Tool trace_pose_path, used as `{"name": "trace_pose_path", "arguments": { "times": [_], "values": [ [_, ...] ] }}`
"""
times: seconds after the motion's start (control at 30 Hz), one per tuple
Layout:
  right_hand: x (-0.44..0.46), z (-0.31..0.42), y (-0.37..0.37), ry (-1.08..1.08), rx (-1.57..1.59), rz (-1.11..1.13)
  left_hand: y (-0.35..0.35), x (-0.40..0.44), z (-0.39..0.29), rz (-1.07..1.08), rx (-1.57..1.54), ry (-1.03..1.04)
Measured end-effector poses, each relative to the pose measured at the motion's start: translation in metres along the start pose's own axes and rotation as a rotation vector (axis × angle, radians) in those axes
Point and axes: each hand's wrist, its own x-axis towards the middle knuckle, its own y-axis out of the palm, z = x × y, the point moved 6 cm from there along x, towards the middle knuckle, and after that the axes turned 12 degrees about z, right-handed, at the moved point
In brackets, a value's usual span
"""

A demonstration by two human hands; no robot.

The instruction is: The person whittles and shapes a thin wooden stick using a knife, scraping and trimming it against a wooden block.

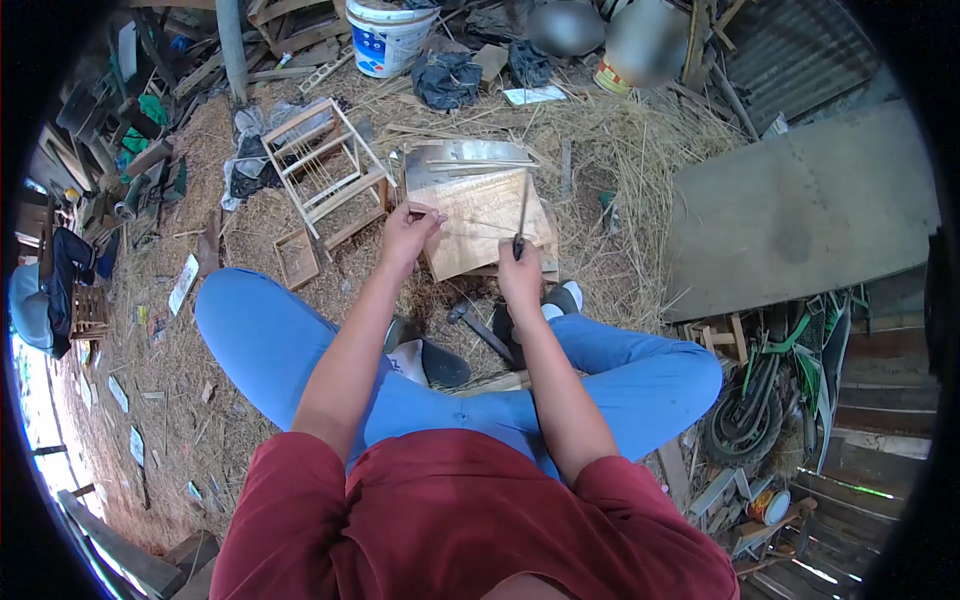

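Note:
A wooden board (475,245) lies on the ground between my feet. My right hand (520,272) is closed around the dark handle of a knife (524,205), whose long narrow blade points away from me over the board's right side. Over the left edge, my left hand (408,238) pinches with its fingertips. A thin stick (480,222) seems to run from them across the board towards the knife. Several thin wood strips (475,165) lie at the far edge. Beyond my left hand, a wooden frame with thin bars (330,165) rests on the straw.
A hammer (480,330) lies between my feet. A small wooden tray (297,258) sits left of the board. Behind are a white bucket (385,42) and black plastic bags (446,80). On the right are a large flat panel (800,210) and a motorbike wheel (745,425).

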Motion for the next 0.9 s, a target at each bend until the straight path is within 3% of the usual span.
{"name": "trace_pose_path", "arguments": {
  "times": [0.07, 0.13, 0.17, 0.23, 0.27, 0.33, 0.43, 0.57, 0.63, 0.9],
  "values": [
    [-0.004, 0.002, 0.008, 0.022, -0.293, 0.134, -0.007, -0.005, 0.013, -0.014, 0.034, -0.019],
    [-0.010, -0.003, 0.013, 0.046, -0.336, 0.183, -0.017, -0.006, 0.025, 0.094, 0.347, -0.103],
    [-0.010, -0.012, 0.021, 0.025, -0.383, 0.233, -0.022, -0.007, 0.028, 0.098, 0.348, -0.105],
    [-0.016, -0.017, 0.029, 0.022, -0.449, 0.293, -0.025, -0.009, 0.021, 0.086, 0.657, -0.027],
    [-0.019, -0.019, 0.031, 0.025, -0.450, 0.292, -0.027, -0.010, 0.021, 0.090, 0.656, -0.029],
    [-0.025, -0.026, 0.040, 0.044, -0.519, 0.407, -0.029, -0.014, 0.021, 0.123, 0.905, -0.172],
    [-0.028, -0.035, 0.049, 0.010, -0.563, 0.473, -0.024, -0.025, 0.036, 0.142, 1.017, -0.291],
    [-0.029, -0.057, 0.055, 0.077, -0.598, 0.533, -0.024, -0.032, 0.051, 0.069, 1.002, -0.324],
    [-0.028, -0.062, 0.051, 0.103, -0.585, 0.519, -0.010, -0.038, 0.038, 0.173, 0.876, -0.504],
    [-0.026, -0.056, 0.044, 0.180, -0.618, 0.489, -0.030, -0.030, 0.063, 0.162, 0.664, -0.519]
  ]
}}
